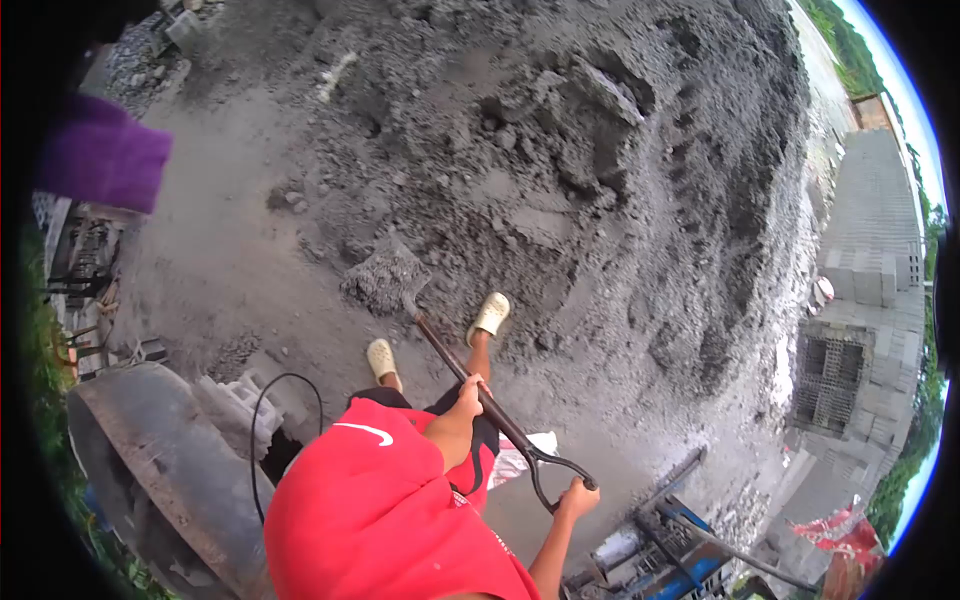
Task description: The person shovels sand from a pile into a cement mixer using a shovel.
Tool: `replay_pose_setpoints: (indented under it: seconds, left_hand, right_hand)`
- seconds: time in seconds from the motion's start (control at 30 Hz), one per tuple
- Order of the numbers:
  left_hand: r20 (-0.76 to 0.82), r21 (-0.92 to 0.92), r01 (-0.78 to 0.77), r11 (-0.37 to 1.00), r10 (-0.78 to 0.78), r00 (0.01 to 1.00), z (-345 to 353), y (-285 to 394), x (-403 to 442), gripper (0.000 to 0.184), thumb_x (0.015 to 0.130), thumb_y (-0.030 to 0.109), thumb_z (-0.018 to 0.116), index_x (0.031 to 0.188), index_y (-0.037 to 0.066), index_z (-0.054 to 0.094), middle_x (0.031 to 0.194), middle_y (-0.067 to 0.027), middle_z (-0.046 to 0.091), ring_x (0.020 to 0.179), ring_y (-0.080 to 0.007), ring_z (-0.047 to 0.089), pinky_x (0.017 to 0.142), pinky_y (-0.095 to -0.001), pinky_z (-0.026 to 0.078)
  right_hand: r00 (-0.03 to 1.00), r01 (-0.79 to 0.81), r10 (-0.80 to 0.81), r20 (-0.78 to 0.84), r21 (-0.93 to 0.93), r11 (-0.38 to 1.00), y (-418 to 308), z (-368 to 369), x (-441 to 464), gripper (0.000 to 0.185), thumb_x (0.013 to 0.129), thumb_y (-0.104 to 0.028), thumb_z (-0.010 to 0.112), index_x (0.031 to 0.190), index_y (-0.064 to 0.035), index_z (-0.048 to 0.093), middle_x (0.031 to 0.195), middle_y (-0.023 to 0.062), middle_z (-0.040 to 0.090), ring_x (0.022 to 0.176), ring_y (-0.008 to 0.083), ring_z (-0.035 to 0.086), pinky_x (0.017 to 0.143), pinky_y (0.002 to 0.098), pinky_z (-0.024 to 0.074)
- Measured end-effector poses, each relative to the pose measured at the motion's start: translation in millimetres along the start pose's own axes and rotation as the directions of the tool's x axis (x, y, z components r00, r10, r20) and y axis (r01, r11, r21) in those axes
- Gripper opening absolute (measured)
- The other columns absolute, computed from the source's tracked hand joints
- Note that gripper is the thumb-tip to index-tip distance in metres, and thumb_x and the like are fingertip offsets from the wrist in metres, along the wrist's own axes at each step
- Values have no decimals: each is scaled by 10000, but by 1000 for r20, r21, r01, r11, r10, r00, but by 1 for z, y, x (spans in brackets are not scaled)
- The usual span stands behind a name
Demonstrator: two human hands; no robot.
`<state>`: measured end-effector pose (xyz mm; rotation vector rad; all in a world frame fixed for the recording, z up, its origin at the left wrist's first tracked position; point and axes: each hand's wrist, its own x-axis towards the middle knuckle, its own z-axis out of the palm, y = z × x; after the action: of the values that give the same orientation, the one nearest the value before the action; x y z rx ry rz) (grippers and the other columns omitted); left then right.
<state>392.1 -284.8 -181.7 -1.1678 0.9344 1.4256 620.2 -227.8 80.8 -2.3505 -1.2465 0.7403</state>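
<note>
A shovel (pixel 449 358) with a dark shaft slants from the pile down to a D-shaped handle. My left hand (pixel 472 392) is wrapped round the middle of the shaft. At the end of the handle, my right hand (pixel 578 497) grips the crossbar. Grey sandy material (pixel 385 280) lies heaped on the blade, which rests low at the near edge of a large grey pile (pixel 540 170). My feet, in cream clogs (pixel 491 314), stand just behind the blade.
A big metal drum (pixel 165 470) stands at the lower left, with a black cable loop (pixel 262 420) beside it. Blue and black machinery (pixel 680 560) sits at the lower right. Stacked grey blocks (pixel 870 230) line the right side. Something purple (pixel 110 155) shows at upper left.
</note>
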Motion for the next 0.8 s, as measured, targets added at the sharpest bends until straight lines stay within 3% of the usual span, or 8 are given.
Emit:
replay_pose_setpoints:
  seconds: [0.23, 0.37, 0.4, 0.5, 0.6, 0.7, 0.77, 0.8]
  left_hand:
    - [63, -302, -433, 849, 471, 880, -53, 158, -58, 184, 709, 148, 545, 598, 127, 400, 538, -29, 351, 483, -180, 436, 458, -337, 383]
    - [-86, -499, -673, 546, 742, 665, -83, 301, -164, 156, 682, 133, 572, 603, 83, 447, 535, -53, 406, 470, -194, 424, 472, -344, 386]
    - [-140, -502, -703, 505, 754, 642, -86, 322, -198, 146, 672, 123, 575, 608, 77, 453, 530, -66, 424, 460, -201, 434, 465, -346, 400]
    - [-241, -506, -816, 278, 864, 443, -126, 385, -289, 136, 648, 135, 585, 604, 72, 473, 501, -87, 463, 403, -225, 472, 424, -365, 430]
    - [-258, -573, -817, 68, 931, 258, -186, 405, -379, 160, 635, 148, 581, 565, 130, 439, 502, -42, 436, 426, -186, 464, 441, -333, 432]
    - [-341, -480, -826, -295, 930, -135, -246, 386, -455, 253, 734, 163, 626, 586, 119, 426, 518, -16, 416, 488, -171, 443, 539, -351, 432]
    - [159, -848, -530, 9, 958, -237, -317, 389, -473, 268, 821, 144, 562, 595, 144, 418, 593, 18, 426, 557, -111, 441, 594, -312, 412]
    - [61, -844, -524, -110, 953, -298, -319, 374, -494, 258, 806, 90, 556, 599, 151, 414, 592, 30, 425, 559, -84, 434, 597, -278, 407]
  right_hand:
    - [900, 45, -84, 428, 101, 994, -37, 131, -33, 62, 695, -46, 527, 647, -11, 509, 549, 45, 487, 390, 157, 456, 369, 318, 365]
    - [653, 152, -439, 617, 461, 874, -111, 224, -131, 35, 697, -35, 498, 675, -9, 504, 582, 38, 484, 432, 141, 458, 375, 306, 356]
    - [602, 23, -477, 640, 583, 812, -120, 258, -136, 49, 703, -39, 502, 677, 2, 497, 591, 46, 500, 436, 142, 467, 385, 300, 360]
    - [362, 72, -557, 747, 574, 816, -172, 275, -208, 79, 714, -17, 523, 786, 13, 537, 633, 76, 530, 443, 186, 500, 406, 327, 411]
    - [177, -43, -665, 726, 681, 731, -198, 276, -284, 114, 712, 14, 545, 826, 15, 537, 631, 65, 528, 453, 158, 498, 393, 301, 420]
    - [3, 15, -780, 625, 780, 625, -227, 210, -367, 157, 709, 49, 556, 858, 2, 548, 671, 52, 546, 516, 132, 514, 469, 246, 446]
    - [-153, 316, -942, 298, 918, 239, -228, 203, -386, 221, 605, -6, 638, 808, -17, 551, 679, 61, 561, 570, 168, 534, 576, 323, 463]
    - [-295, 283, -931, 217, 950, 132, -243, 174, -401, 230, 563, -45, 675, 758, -36, 554, 647, 89, 542, 565, 231, 536, 582, 366, 460]
